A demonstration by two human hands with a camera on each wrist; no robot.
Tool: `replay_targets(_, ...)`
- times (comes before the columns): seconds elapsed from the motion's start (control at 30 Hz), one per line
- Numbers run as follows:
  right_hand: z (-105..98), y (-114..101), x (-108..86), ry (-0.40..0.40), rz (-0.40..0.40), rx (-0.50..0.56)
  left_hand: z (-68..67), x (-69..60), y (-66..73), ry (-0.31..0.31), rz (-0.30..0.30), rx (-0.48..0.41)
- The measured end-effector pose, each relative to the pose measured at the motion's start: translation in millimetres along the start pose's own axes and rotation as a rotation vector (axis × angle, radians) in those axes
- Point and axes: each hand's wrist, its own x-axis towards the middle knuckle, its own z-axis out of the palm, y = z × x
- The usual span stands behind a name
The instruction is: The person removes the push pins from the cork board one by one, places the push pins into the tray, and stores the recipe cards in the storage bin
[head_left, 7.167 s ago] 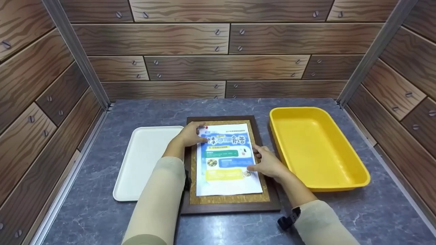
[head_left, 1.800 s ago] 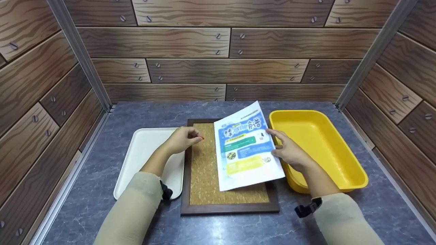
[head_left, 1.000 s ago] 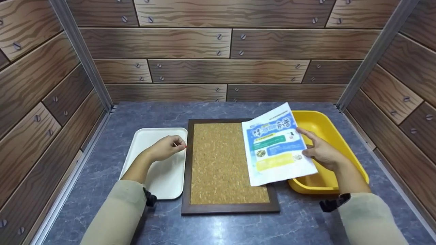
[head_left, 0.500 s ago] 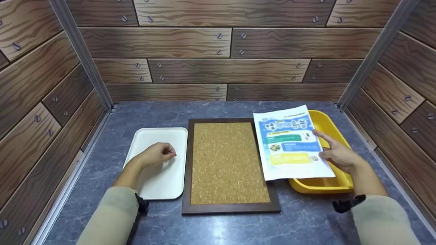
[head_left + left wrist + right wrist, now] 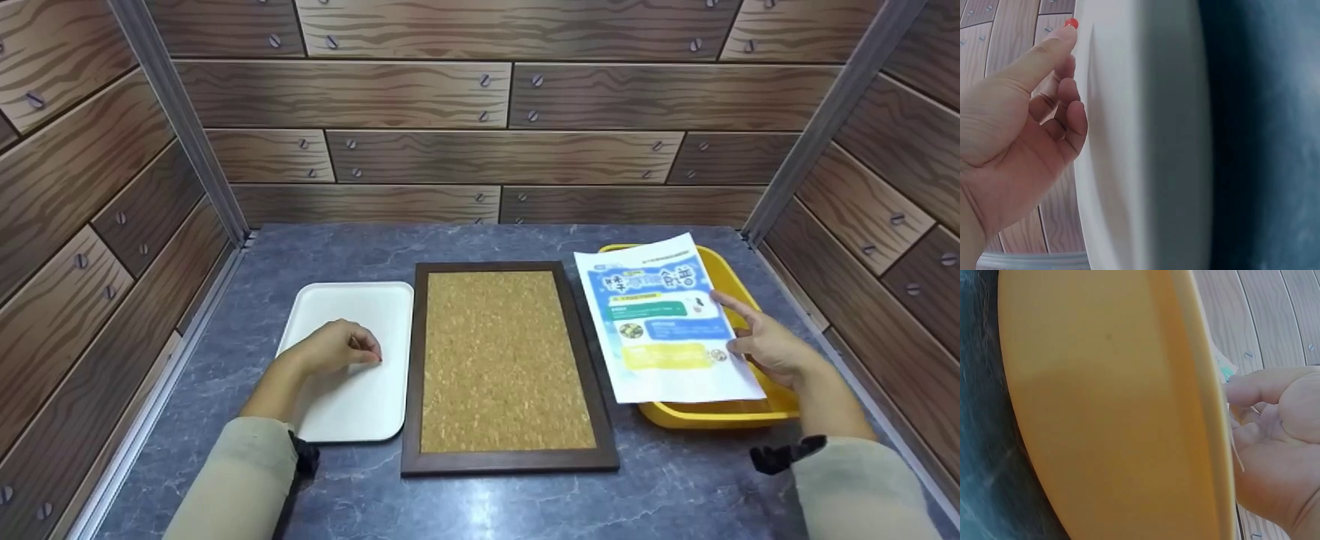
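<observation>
Right hand [image 5: 772, 349] pinching paper [image 5: 667, 324] by right edge, sheet stretching leftward, long side running front-to-back, partly over yellow tub [image 5: 716, 421]; left hand [image 5: 330, 349] pinching red pin [image 5: 1071, 23].

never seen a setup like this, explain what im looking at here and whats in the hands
No machine: just a person's left hand and right hand, bare. The wide view is taken from the head, the two close-ups from the wrists. On the grey marbled tabletop lie a white rectangular tray, a dark-brown-framed rectangular cork board and a yellow plastic tub. The left hand pinches a small round red piece above the tray; the right hand holds a white paper sheet with colourful print over part of the tub.
</observation>
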Motion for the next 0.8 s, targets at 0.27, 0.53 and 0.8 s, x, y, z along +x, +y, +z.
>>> replay_targets(0.27,-16,5,-5.6,0.043,0.035,-0.094,0.7,-0.4,-4.9,-0.013,-0.018,0.008)
replay_targets(0.53,-29,8,-12.9,0.052,0.045,-0.169,1.3,-3.5,-4.1,-0.027,-0.042,0.005)
replay_targets(0.8,-32,7,-16.5,0.048,0.02,-0.223,2.7,-3.6,-5.5,-0.031,-0.033,0.011)
